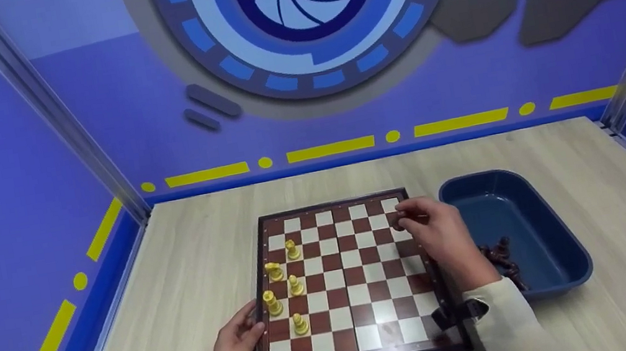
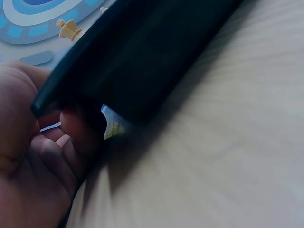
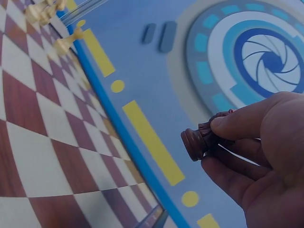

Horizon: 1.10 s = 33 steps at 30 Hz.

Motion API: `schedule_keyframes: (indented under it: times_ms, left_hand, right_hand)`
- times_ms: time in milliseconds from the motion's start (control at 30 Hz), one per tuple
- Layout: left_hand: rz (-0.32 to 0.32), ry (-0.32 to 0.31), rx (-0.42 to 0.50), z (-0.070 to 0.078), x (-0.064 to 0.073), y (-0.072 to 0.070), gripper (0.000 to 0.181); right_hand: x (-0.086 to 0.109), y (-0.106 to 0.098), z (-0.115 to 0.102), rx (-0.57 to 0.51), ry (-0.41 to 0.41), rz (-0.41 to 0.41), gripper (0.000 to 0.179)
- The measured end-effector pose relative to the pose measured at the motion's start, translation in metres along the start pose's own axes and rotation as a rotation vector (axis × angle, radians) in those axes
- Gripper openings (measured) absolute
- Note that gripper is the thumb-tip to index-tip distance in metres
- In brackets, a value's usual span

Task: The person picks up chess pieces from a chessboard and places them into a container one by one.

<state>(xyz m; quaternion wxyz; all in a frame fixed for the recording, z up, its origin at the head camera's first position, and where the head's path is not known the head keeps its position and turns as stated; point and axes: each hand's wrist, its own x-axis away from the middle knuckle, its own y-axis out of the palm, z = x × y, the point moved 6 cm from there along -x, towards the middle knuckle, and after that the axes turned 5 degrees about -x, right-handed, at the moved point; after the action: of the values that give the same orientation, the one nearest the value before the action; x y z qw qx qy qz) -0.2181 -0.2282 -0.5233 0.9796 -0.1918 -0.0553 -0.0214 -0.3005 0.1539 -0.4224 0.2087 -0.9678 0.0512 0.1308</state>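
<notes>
A chessboard (image 1: 337, 297) with brown and white squares lies on the table. My left hand (image 1: 232, 346) grips its left edge, thumb on top and fingers curled beneath the rim, as the left wrist view shows. Over the board's far right corner, my right hand (image 1: 438, 231) pinches a dark brown chess piece (image 3: 202, 137) between thumb and fingers. The piece is tilted with its round base pointing away from the palm, its top hidden by the fingers. Several cream-yellow chess pieces, among them a knight (image 1: 274, 271), stand upright on the left columns.
To the right of the board sits a dark blue tray (image 1: 553, 225) with several dark brown chess pieces (image 1: 505, 261) lying in its near left part. The right forearm crosses the tray's left rim. Patterned blue panels (image 1: 83, 111) enclose the wooden table (image 1: 177, 272) at the back and sides.
</notes>
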Motion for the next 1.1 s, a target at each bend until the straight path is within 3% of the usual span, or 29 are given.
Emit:
schedule_keyframes:
  times_ms: [433,700,1100]
  left_hand:
    - [0.008,-0.094,0.027,-0.003,0.0,0.004,0.052]
    - [0.026,-0.122,-0.015,-0.004,0.0,0.002,0.052]
    - [0.029,-0.133,0.014,-0.004,0.001,0.002,0.051]
  right_hand:
    - [0.004,-0.018,-0.003,0.043,-0.018,0.002,0.022]
    - [0.001,-0.036,-0.004,0.072,-0.046,0.033,0.024]
    - [0.001,-0.061,0.004,0.053,-0.006,0.082,0.023]
